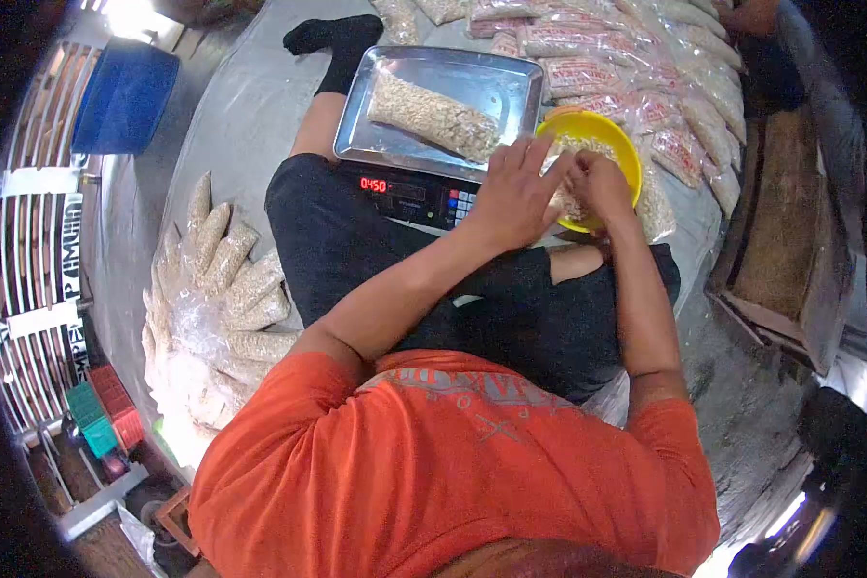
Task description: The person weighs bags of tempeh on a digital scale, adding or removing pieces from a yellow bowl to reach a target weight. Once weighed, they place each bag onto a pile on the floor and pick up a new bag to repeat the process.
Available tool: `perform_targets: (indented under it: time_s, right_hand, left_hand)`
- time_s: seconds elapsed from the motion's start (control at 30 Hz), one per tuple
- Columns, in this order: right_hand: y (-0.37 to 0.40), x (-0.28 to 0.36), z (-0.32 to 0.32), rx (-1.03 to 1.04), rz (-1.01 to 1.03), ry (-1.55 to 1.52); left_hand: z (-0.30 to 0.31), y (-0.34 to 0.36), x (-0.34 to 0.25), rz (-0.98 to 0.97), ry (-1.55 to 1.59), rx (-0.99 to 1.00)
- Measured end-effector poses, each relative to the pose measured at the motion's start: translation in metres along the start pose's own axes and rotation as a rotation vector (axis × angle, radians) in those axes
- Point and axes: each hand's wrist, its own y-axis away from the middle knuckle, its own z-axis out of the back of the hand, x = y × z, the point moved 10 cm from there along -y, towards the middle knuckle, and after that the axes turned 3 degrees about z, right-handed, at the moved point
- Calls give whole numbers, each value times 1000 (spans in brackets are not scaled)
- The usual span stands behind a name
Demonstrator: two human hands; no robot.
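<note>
A filled clear plastic bag (pixel 429 114) of pale, crumbly pieces lies on the metal tray (pixel 504 82) of a digital scale. Red digits on the scale (pixel 409 197) read 0.450. My left hand (pixel 517 190) is open, its fingers stretched out between the tray's near right corner and a yellow bowl (pixel 629 154). More of the pale pieces (pixel 588 146) fill the bowl. Inside it is my right hand (pixel 602 188), fingers curled and pressed together. What those fingers hold, if anything, is hidden.
Filled bags with red print (pixel 588 72) are stacked at the far right. Another heap of filled bags (pixel 226 289) lies to my left. A wooden trough (pixel 775 212) stands at right, a blue tub (pixel 125 96) at far left. Part of another person (pixel 771 43) shows top right.
</note>
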Motion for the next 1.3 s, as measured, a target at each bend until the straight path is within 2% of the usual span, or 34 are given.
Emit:
perform_targets:
  time_s: [0.03, 0.07, 0.13, 0.17, 0.23, 0.27, 0.3, 0.33, 0.37, 0.43, 0.47, 0.5, 0.53, 0.57, 0.6, 0.63, 0.67, 0.7, 0.73, 0.77, 0.8, 0.83, 0.87, 0.9, 0.93, 1.0, 1.03, 1.1, 1.13, 1.17, 1.2, 1.27, 1.3]
  right_hand:
    - [-6, -2, 2, -6, -28, 10]
    - [-5, -10, 6, -17, -71, 27]
    - [6, 0, 11, -172, 64, -60]
    - [4, 1, 8, -215, 138, 21]
    - [18, 24, 19, -92, 104, -19]
    - [19, 17, 33, -218, 123, -63]
    - [19, 13, 41, -324, 158, -121]
    - [27, -1, 64, -528, 62, -238]
    - [13, -37, 75, -589, 12, -224]
    - [-12, -108, 95, -709, -89, -203]
    - [-25, -129, 111, -825, -22, -106]
    - [-41, -147, 104, -752, -19, -220]
    - [-64, -167, 88, -604, -87, -132]
    - [-83, -190, 76, -476, -163, -28]
    - [-96, -201, 74, -478, -148, -23]
    - [-106, -206, 70, -480, -67, -32]
    - [-109, -207, 71, -482, 4, -41]
    - [-100, -194, 71, -489, -11, -35]
    - [-86, -174, 70, -508, -16, -149]
    - [-75, -167, 81, -534, -19, -251]
    - [-70, -170, 95, -587, 25, -108]
    - [-67, -180, 100, -637, 70, 36]
    - [-64, -196, 108, -629, 42, 318]
    - [-50, -196, 126, -653, 24, 337]
    - [-23, -190, 139, -673, 9, 246]
    - [61, -121, 168, -655, -211, 63]
    - [76, -155, 175, -667, -269, 138]
    - [138, -111, 205, -791, -295, -159]
    - [156, -94, 222, -822, -303, -148]
    - [168, -70, 236, -842, -147, -217]
    - [178, -41, 248, -856, 11, -286]
    - [182, 37, 275, -862, 4, -282]
    - [177, 69, 277, -833, 2, -276]
  left_hand:
    - [-2, 5, 15, 10, 1, -1]
    - [-22, 9, 32, -23, -95, 96]
    - [-42, 6, 41, -100, -180, 253]
    - [-45, 5, 49, -122, -189, 325]
    - [-37, 2, 59, -141, -25, 317]
    - [-34, -1, 59, -142, -24, 307]
    - [-7, -3, 68, -81, 127, 147]
    - [27, 5, 85, -4, 252, -20]
    - [50, 12, 94, 51, 197, -32]
    - [125, 34, 134, 327, 492, -247]
    - [163, 45, 160, 330, 319, -326]
    - [198, 57, 174, 324, 155, -388]
    - [244, 78, 170, 364, 248, -640]
    - [267, 87, 192, 501, 485, -679]
    - [295, 104, 214, 352, 575, -793]
    - [325, 122, 226, 395, 294, -842]
    - [361, 118, 207, 175, 130, -827]
    - [383, 123, 203, 167, 159, -861]
    - [397, 134, 216, 237, 229, -863]
    - [404, 156, 240, 244, 230, -961]
    - [408, 167, 250, 380, 429, -1016]
    - [417, 178, 244, 403, -46, -957]
    - [425, 208, 266, 452, -250, -921]
    - [433, 239, 289, 498, -456, -889]
    - [438, 265, 299, 577, -404, -984]
    - [442, 337, 325, 774, -188, -1219]
    - [438, 376, 342, 860, -88, -1296]
    - [418, 457, 384, 1008, 149, -1387]
    - [397, 527, 431, 1082, 265, -1406]
    - [377, 594, 475, 1156, 380, -1425]
    - [379, 578, 450, 1297, 140, -1316]
    - [384, 540, 392, 1585, -353, -1060]
    - [371, 507, 382, 1483, -410, -1050]
